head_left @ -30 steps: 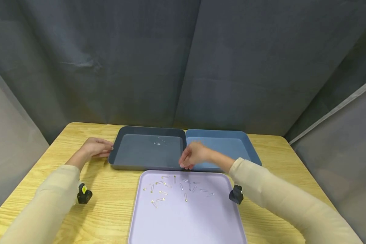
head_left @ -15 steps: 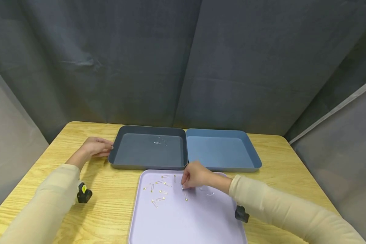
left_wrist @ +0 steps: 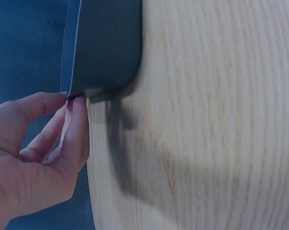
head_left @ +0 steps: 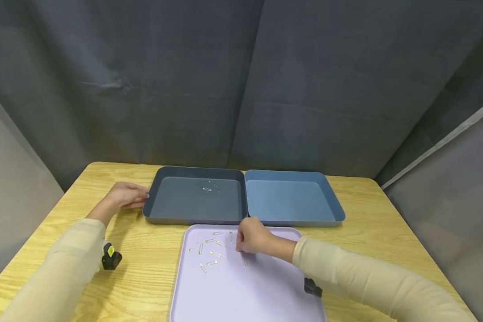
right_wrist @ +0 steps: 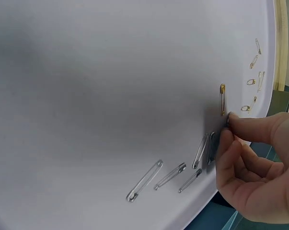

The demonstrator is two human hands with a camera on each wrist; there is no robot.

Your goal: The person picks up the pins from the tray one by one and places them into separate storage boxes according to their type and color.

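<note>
Fingertips of the right hand (head_left: 252, 236) pinch at a silver safety pin (right_wrist: 212, 147) among those scattered on the lilac tray (head_left: 245, 290); the left hand (head_left: 125, 195) touches the dark grey tray (head_left: 153, 197)'s left corner. Picking appears underway; lifting cleanly likely comes next.

Lilac tray (head_left: 245, 290); gold, silver safety pins (right_wrist: 222, 98).

We note a light oak-grain wooden table (head_left: 153, 268) as the sole furniture. Behind it hangs a dark grey fabric curtain (head_left: 241, 85), creased and seamed. Paler grey panels (head_left: 451, 192) flank the table on both sides. Lighting is even.
</note>
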